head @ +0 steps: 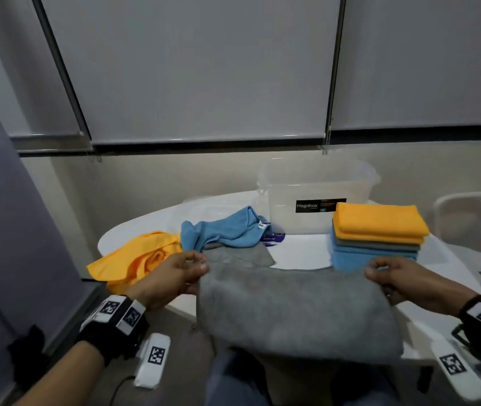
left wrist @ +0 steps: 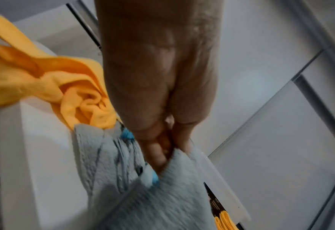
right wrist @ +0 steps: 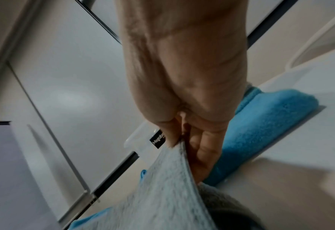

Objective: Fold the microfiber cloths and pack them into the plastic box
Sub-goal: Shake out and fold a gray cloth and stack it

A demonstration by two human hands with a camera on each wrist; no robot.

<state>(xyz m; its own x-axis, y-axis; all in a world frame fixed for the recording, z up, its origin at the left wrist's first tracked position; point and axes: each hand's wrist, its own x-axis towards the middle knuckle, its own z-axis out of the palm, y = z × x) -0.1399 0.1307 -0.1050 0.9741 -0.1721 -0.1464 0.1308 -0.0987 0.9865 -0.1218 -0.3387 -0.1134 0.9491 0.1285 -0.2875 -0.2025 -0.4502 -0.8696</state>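
A grey microfiber cloth (head: 292,306) is stretched between my two hands over the near edge of the white table (head: 297,253), its lower part hanging toward my lap. My left hand (head: 195,268) pinches its far-left corner, and the left wrist view shows the cloth (left wrist: 162,199) caught between thumb and fingers (left wrist: 158,154). My right hand (head: 375,269) pinches the far-right corner (right wrist: 162,186). The clear plastic box (head: 315,194) with a black label stands at the back. A stack of folded orange, grey and blue cloths (head: 376,235) sits at the right.
Unfolded cloths lie at the left of the table: an orange one (head: 139,259), a blue one (head: 224,230) and another grey one (head: 242,254) under it. A clear lid (head: 201,206) lies behind them. A white chair (head: 473,218) stands at the right, and window blinds behind.
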